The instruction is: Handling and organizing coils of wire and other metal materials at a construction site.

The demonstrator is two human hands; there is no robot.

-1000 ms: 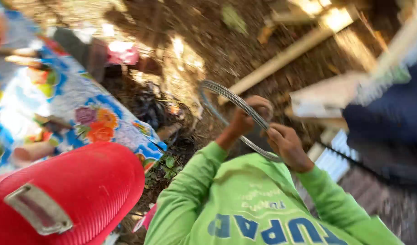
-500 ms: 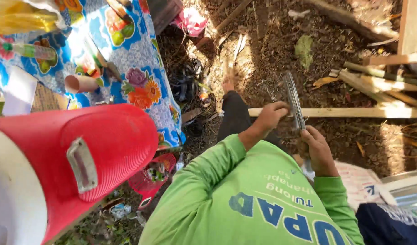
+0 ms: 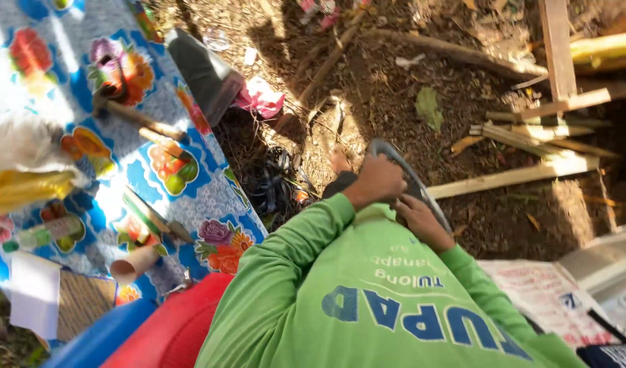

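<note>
My left hand (image 3: 378,180) and my right hand (image 3: 422,221) both grip a thin grey metal hoop (image 3: 397,154), seen nearly edge-on in front of my chest. The left hand holds its upper part and the right hand closes on its lower part. Green long sleeves (image 3: 292,245) cover both arms. Below the hoop lies bare dirt ground (image 3: 395,88) with dry leaves and sticks.
A table with a blue flowered cloth (image 3: 190,197) stands at the left, carrying a hammer (image 3: 132,116), a cardboard tube (image 3: 132,264) and plastic bags. A red container (image 3: 173,334) is at the bottom left. Wooden planks (image 3: 511,178) lie at the right, printed paper (image 3: 552,300) below them.
The view has swung over the table and ground. The hoop, seen as an open loop a second ago, now shows edge-on; both hands have kept hold of it.
</note>
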